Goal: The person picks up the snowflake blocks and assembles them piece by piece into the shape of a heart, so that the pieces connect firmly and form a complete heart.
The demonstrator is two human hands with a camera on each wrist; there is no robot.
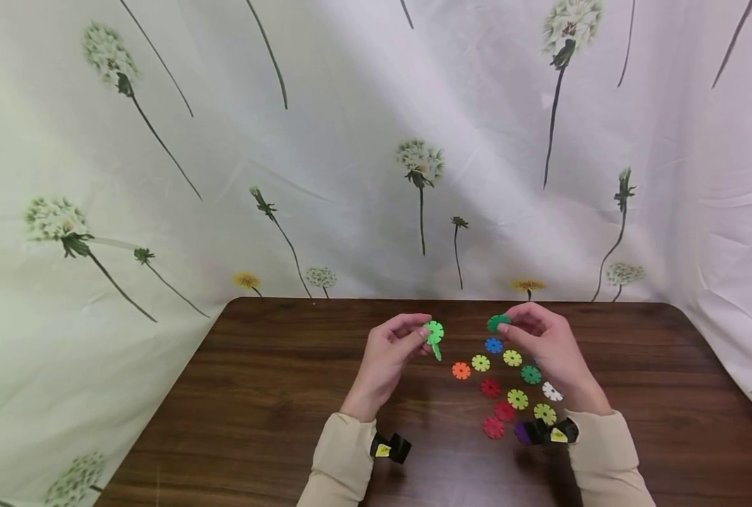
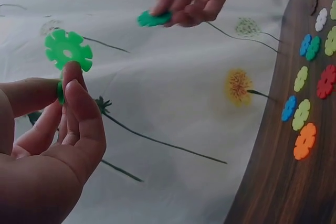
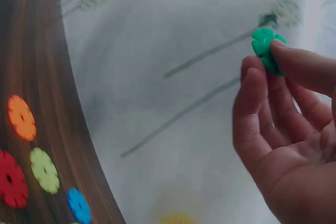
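the left hand [image 1: 385,357] pinches a pair of bright green discs [image 1: 437,329] between thumb and fingers: one shows its round face, with a notched rim and a small central hole, while the other hangs almost edge-on at its six o'clock. at three o'clock from that pair in the head view, the right hand [image 1: 550,348] grips a darker green disc [image 1: 493,323], also notched, between thumb and fingertips. on the wooden table [image 1: 255,394], a blue disc [image 1: 489,346] lies at six o'clock from the darker one.
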